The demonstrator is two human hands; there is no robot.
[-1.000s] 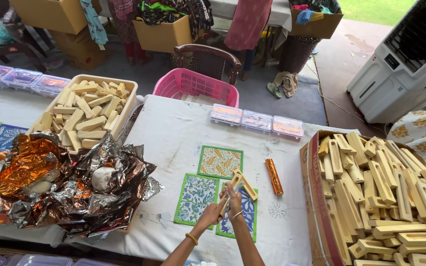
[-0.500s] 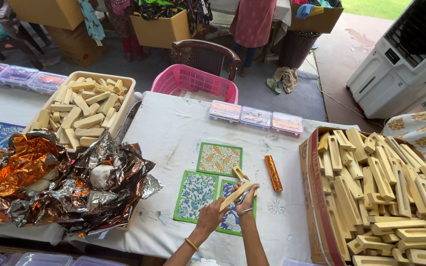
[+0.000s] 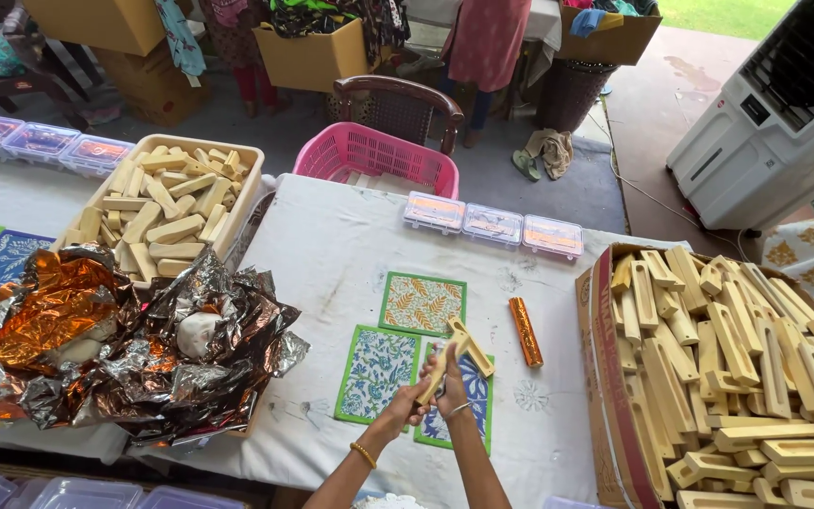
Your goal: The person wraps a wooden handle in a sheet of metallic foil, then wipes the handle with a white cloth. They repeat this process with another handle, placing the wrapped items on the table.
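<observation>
Wooden pieces point(image 3: 459, 351), pale and slotted, are being gripped by both hands low over the white-clothed table point(image 3: 332, 254); the left hand point(image 3: 407, 401) and the right hand point(image 3: 451, 382) are closing together around the lower piece, fingers curled, where half a second ago they were sitting a little lower and the sticks were lying flatter. How the two pieces are joining is hard to make out, since the fingers are covering the lower ends. Under them three patterned tiles point(image 3: 423, 303) are lying, with a shiny orange roll point(image 3: 525, 332) just beside. To the right a cardboard box point(image 3: 605, 377), cut off by the edge, is brimming with more wooden pieces. To the left crumpled foil point(image 3: 124, 349) is spreading. Farther back a cream tray point(image 3: 237, 203) is holding plain wooden blocks, three small clear boxes point(image 3: 493, 224) are sitting in a row, and a pink basket point(image 3: 374, 155) is standing beyond the table.
</observation>
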